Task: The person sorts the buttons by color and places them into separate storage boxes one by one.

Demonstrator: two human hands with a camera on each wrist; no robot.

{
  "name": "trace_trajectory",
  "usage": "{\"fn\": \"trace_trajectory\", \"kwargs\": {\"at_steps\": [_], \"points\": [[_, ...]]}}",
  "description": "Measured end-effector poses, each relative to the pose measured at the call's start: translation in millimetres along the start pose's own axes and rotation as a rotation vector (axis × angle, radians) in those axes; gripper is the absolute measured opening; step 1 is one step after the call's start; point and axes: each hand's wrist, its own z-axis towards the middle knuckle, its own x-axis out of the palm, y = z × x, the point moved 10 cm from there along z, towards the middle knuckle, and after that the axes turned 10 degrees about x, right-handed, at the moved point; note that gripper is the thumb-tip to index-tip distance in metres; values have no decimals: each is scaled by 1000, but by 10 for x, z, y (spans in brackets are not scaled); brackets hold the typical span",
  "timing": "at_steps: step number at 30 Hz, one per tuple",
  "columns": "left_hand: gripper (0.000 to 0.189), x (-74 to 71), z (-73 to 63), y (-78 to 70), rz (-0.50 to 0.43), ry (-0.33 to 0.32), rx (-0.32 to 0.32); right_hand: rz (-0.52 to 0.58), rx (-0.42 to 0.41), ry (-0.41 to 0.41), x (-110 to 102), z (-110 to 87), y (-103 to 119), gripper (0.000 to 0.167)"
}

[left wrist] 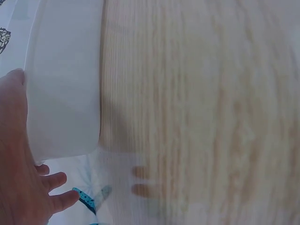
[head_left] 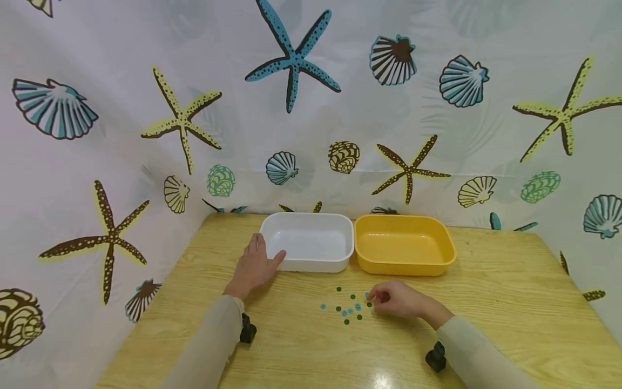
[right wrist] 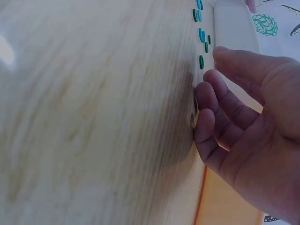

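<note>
Right hand (head_left: 397,298) low over table (head_left: 301,356), my fingers part-curled, tips at blue disc (head_left: 366,295); cannot tell if pinched. Green disc (head_left: 369,304) just beside. More blue and green discs lie scattered leftward. Left hand (head_left: 255,267) loosely spread, touching left end of white tub (head_left: 311,266). Yellow tub (head_left: 405,268) beside it. Shell-and-starfish cloth (head_left: 330,124) behind.
</note>
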Motion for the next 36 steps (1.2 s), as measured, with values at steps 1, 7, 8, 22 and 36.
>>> {"fn": "trace_trajectory", "kwargs": {"at_steps": [1,7,8,22,36], "points": [[103,4,1,8,-4,2,-5,-5,-4,-1,3,14,1,19],[105,21,-13,24,-10,17,-24,-40,-14,-6,14,82,9,18],[106,24,-15,19,-11,22,-24,-39,-14,-2,17,90,13,17],[106,80,10,13,-55,54,-41,-50,-29,15,58,143,10,13],[109,73,-20,54,-87,70,-52,-15,-15,-3,57,188,-29,9]]}}
